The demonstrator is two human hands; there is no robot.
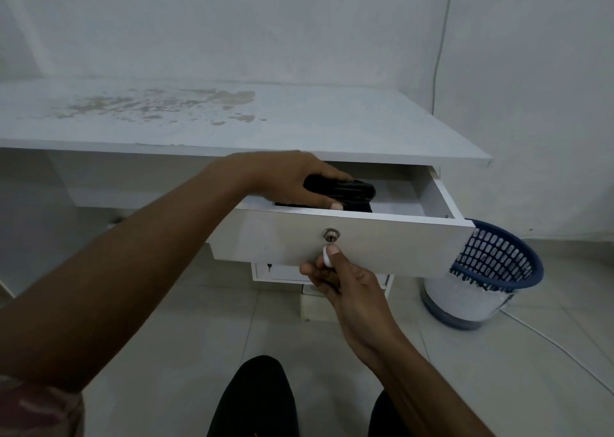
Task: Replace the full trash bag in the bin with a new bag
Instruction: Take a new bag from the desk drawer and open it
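Note:
A white desk drawer (382, 240) stands pulled open. My left hand (285, 177) reaches into it and grips a black roll of trash bags (345, 189), with more black material lying beneath it in the drawer. Lower down, my right hand (339, 277) pinches the small white drawer knob (327, 256) just under the metal lock (331, 235). On the floor at the right sits a blue mesh trash bin (491, 263), partly hidden behind the drawer front, with something white showing through its lower mesh.
The white desk top (232, 120) is stained and bare. A second, lower drawer (282, 272) with a key sits under the open one. A white cable (548, 340) runs across the tiled floor beside the bin. My dark-trousered knees (255, 400) are at the bottom.

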